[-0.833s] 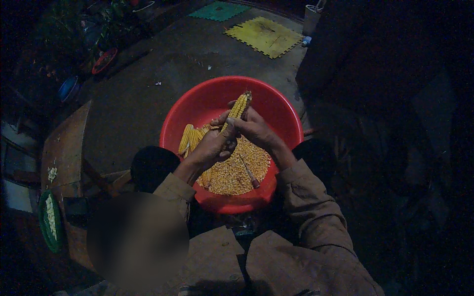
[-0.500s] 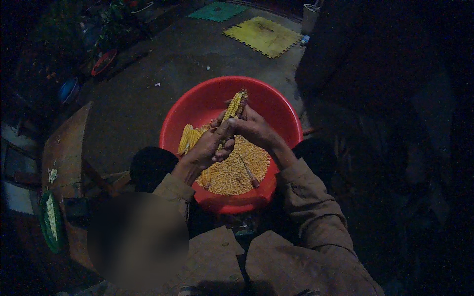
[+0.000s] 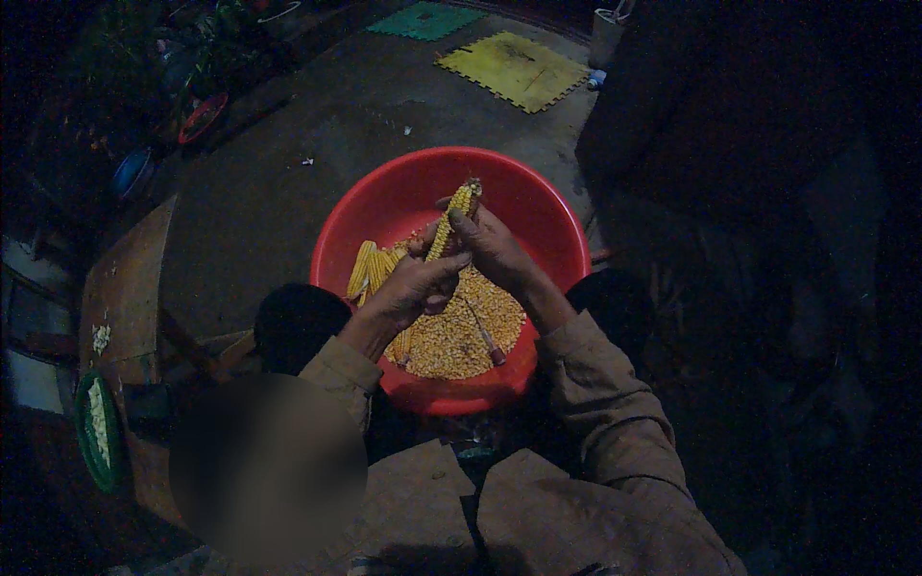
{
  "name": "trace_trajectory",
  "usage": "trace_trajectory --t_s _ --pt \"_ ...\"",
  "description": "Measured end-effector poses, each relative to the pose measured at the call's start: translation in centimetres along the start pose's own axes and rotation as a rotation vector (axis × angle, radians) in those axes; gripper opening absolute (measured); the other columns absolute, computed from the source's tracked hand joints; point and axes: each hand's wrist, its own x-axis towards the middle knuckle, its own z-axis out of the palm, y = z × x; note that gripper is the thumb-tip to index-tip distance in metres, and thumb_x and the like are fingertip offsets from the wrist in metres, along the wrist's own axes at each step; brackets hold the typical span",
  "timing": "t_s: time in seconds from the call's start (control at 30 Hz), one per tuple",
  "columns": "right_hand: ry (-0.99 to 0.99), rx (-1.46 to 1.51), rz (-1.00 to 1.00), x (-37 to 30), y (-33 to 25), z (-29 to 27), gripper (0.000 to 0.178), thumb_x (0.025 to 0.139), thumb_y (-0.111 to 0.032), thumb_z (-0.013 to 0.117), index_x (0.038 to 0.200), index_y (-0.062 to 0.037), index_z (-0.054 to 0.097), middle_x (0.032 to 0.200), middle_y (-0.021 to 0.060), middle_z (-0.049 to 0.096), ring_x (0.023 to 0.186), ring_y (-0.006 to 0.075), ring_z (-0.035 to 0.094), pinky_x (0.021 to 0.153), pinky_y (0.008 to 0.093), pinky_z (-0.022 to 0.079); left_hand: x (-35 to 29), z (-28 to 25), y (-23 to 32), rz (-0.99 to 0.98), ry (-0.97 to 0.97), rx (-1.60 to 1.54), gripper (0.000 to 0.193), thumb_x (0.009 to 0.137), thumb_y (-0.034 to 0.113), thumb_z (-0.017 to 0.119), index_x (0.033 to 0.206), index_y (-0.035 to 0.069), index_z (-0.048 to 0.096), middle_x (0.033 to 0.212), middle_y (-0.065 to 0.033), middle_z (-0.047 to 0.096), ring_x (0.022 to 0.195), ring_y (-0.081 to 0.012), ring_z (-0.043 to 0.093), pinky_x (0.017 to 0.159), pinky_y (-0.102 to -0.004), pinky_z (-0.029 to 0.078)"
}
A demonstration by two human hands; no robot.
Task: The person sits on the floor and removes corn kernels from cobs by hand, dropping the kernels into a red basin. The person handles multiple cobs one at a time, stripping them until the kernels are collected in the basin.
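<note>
Although my feed is dim, I can make out an ear of corn (image 3: 445, 233) held aslant above the red basin (image 3: 555, 230), its upper end pointing away from the wearer. The left hand (image 3: 416, 286) is closed around its lower part, thumb stretched across toward the right; the right hand (image 3: 495, 252) wraps it from the side, thumb pressed on the rows. Below I see loose kernels (image 3: 451, 341), with a slender handled tool (image 3: 494, 351) lying on them and more ears (image 3: 367, 271) at the left. Farther out, I see a green dish (image 3: 112, 437) by a wooden board (image 3: 130, 278), and a yellow mat (image 3: 514, 72) beyond the basin.
</note>
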Motion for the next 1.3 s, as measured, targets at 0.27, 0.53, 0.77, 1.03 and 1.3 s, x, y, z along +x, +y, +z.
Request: trace_trajectory --t_s 0.27,0.53,0.77,1.03,1.3 --pt "0.034 -0.202 -0.034 -0.7 -0.8 0.0 0.027 0.093 -0.025 0.055 0.107 -0.0035 0.050 0.099 0.0053 0.060 0.090 0.0145 0.058 0.080 0.0303 0.048 0.1 -0.6 0.0 -0.162 -0.024 -0.153 0.031 0.087 0.042 0.062 0.086 0.015 0.047 0.058 0.0044 0.040 0.038 -0.0034 0.033 0.033 -0.0173 0.022" --pt "0.141 -0.266 0.036 -0.4 -2.3 1.0 0.028 0.093 -0.028 0.055 0.106 -0.0029 0.053 0.095 0.0046 0.061 0.085 0.0135 0.058 0.077 0.0297 0.048 -0.2 -0.4 0.7 -0.012 -0.018 -0.007 0.038 0.088 0.026 0.061 0.120 0.015 0.043 0.058 0.0049 0.041 0.040 -0.0030 0.034 0.034 -0.0176 0.024" --pt "0.127 -0.303 0.017 0.0 -1.4 -0.4 0.030 0.093 -0.031 0.055 0.103 -0.0032 0.056 0.092 0.0052 0.062 0.082 0.0133 0.059 0.073 0.0293 0.049 -0.7 -0.5 1.1 -0.027 -0.052 0.064 0.050 0.089 0.020 0.060 0.132 0.016 0.035 0.060 0.0062 0.042 0.041 -0.0013 0.036 0.034 -0.0152 0.031" --pt "0.092 -0.134 -0.018 -0.3 -1.7 0.0 0.032 0.093 -0.031 0.054 0.107 -0.0020 0.055 0.095 0.0060 0.062 0.084 0.0136 0.059 0.074 0.0292 0.049 -0.3 -1.0 1.0 -0.003 -0.018 0.106 0.058 0.085 0.020 0.064 0.134 0.016 0.033 0.070 0.0049 0.046 0.047 -0.0018 0.041 0.035 -0.0157 0.030" --pt "0.082 -0.204 0.024 -0.2 -1.9 -0.6 0.032 0.094 -0.032 0.051 0.105 -0.0027 0.056 0.092 0.0056 0.063 0.083 0.0136 0.059 0.076 0.0296 0.049 -1.1 0.0 2.1 -0.033 -0.061 0.025 0.053 0.086 0.019 0.062 0.132 0.015 0.036 0.057 0.0071 0.039 0.040 -0.0014 0.034 0.034 -0.0172 0.024"
